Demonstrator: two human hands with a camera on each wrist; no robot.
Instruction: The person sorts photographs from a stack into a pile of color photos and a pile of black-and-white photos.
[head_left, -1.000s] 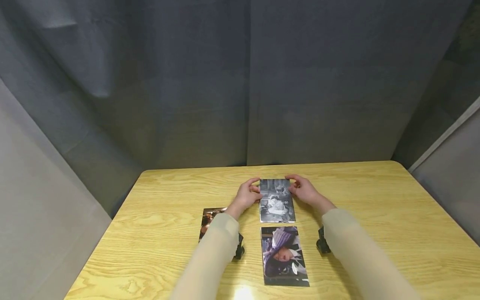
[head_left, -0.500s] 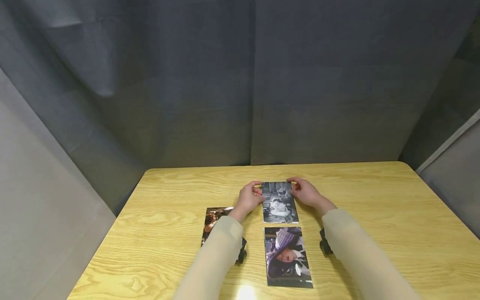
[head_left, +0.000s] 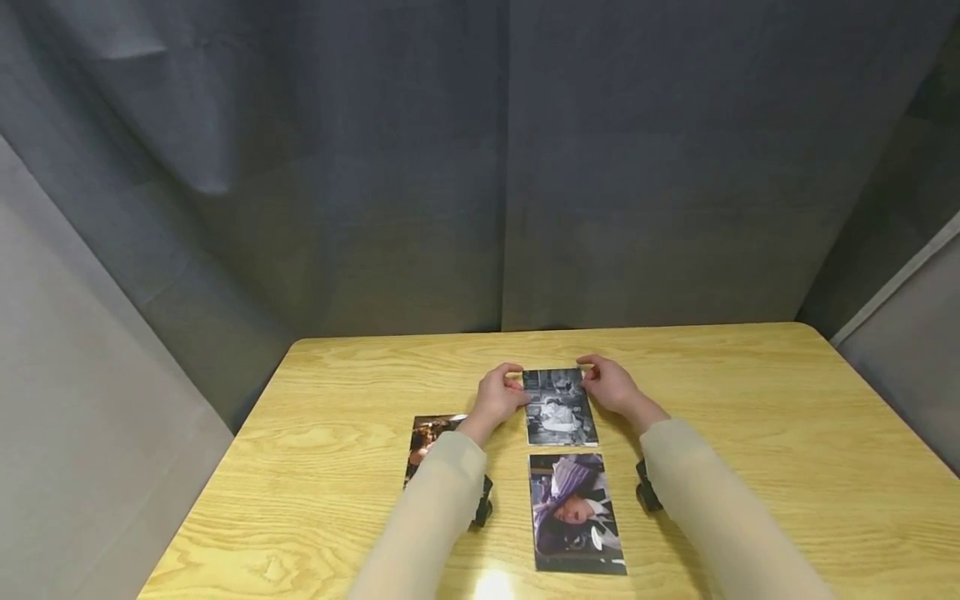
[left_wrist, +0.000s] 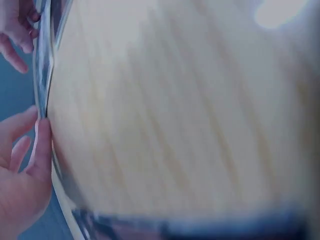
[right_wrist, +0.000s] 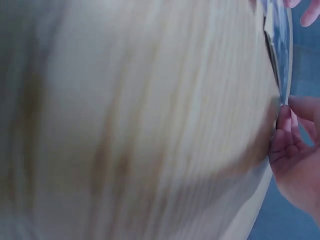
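Both hands meet at the far end of a black-and-white photo (head_left: 560, 407) that lies on the wooden table (head_left: 750, 417), near its middle. The left hand (head_left: 497, 397) holds the photo's far left corner, fingers curled over the top edge and thumb at the side; in the left wrist view the fingers (left_wrist: 40, 145) press against the thin edge of the print. The right hand (head_left: 611, 385) holds the far right corner in the same way, fingers bent round the edge, and in the right wrist view its fingertips (right_wrist: 284, 131) touch the photo's edge (right_wrist: 280, 55). Whether the far edge is lifted off the table or flat on it cannot be told.

Just nearer the person lies a colour photo with a purple hat (head_left: 576, 512), apart from the first by a narrow strip of wood. To the left, partly under the left sleeve (head_left: 431, 517), lies a brownish photo (head_left: 427, 442). Grey cloth (head_left: 480, 167) hangs behind the table
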